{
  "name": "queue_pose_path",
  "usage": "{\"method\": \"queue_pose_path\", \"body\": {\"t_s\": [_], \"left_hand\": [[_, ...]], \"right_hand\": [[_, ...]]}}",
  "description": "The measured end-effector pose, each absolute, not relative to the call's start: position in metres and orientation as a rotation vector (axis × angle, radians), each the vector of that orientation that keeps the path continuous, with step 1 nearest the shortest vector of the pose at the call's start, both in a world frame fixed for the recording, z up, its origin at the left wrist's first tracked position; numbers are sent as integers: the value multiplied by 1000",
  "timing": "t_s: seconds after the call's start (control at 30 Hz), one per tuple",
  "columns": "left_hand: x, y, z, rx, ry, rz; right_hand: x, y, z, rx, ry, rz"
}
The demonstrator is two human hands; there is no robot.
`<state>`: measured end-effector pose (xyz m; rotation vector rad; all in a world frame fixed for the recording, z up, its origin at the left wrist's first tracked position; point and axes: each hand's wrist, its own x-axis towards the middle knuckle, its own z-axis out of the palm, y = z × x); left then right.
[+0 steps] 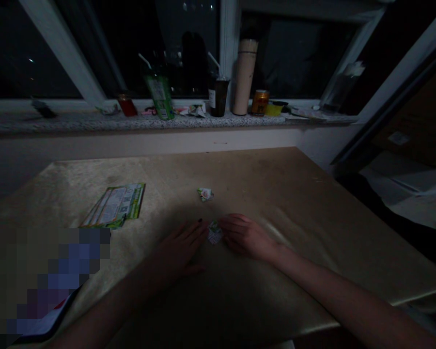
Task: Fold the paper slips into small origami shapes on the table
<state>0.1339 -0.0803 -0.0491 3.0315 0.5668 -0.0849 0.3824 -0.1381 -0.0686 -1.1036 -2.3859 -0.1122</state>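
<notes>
Leaning in at the near side, you have both forearms over the table, light dim. A dark-edged object lies at lower left, mostly masked; can't tell what it is. Your left hand is palm down, fingers straight and slightly apart, nothing seen in its grasp, tips just beside a small folded paper. Your right hand is at the paper's other side, fingers bent and close together; whether they pinch its edge, can't tell. The paper lies between both hands, on the tabletop.

Handling, by judgement: very light, stiffer at its folds than a flat sheet, perhaps a little slick if glossy. Shouldn't break, but likely to crush or spring open under a hard squeeze. Best hold: thumb and fingertip on opposite folded edges, other hand steadying.

Just beyond: a second folded paper. Off to the left, a fanned pile of printed leaflets. Farther, on the sill: red jar, green bottle, dark cup with a straw, tall flask, can. Behind them, dark window.
</notes>
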Motion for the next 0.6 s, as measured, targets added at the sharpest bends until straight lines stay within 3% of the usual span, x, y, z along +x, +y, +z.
{"method": "queue_pose_path", "body": {"t_s": [0.6], "left_hand": [[139, -73, -51, 3020, 587, 130]], "right_hand": [[383, -136, -59, -1234, -2510, 208]]}}
